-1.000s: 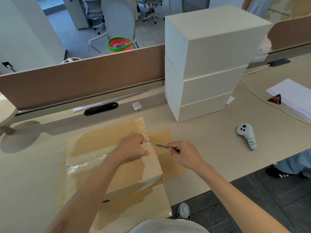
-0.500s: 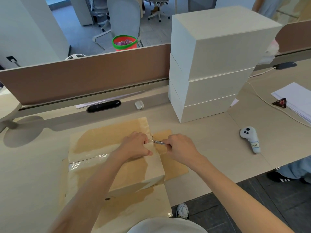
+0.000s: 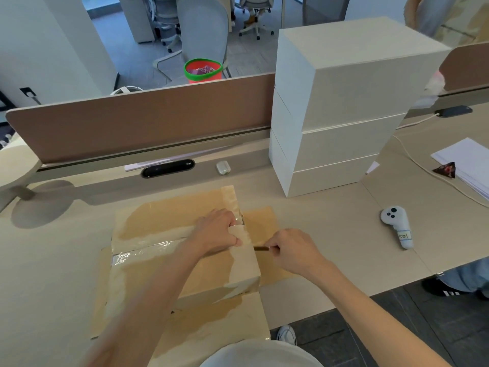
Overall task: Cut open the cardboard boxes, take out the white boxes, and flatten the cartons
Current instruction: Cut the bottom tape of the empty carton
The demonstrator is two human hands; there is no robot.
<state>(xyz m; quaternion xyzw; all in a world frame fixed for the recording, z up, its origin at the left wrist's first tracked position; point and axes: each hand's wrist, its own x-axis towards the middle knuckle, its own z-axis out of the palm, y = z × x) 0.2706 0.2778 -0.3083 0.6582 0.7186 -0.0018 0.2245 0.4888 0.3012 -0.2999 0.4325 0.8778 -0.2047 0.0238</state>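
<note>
Left hand (image 3: 218, 231) is curled over the right-end top edge of the cardboard box (image 3: 169, 263), gripping it. Right hand (image 3: 289, 251) pinches a small blade (image 3: 261, 249), tip at that same end face, just below the left thumb.

Risks:
- A slip sends the blade into the thumb.
- Too deep a cut likely scores whatever's inside.
- Box sits on a flattened carton (image 3: 211, 321) and could skate under push.

Stacked white boxes (image 3: 341, 144) sit beyond the right hand, well apart.
</note>
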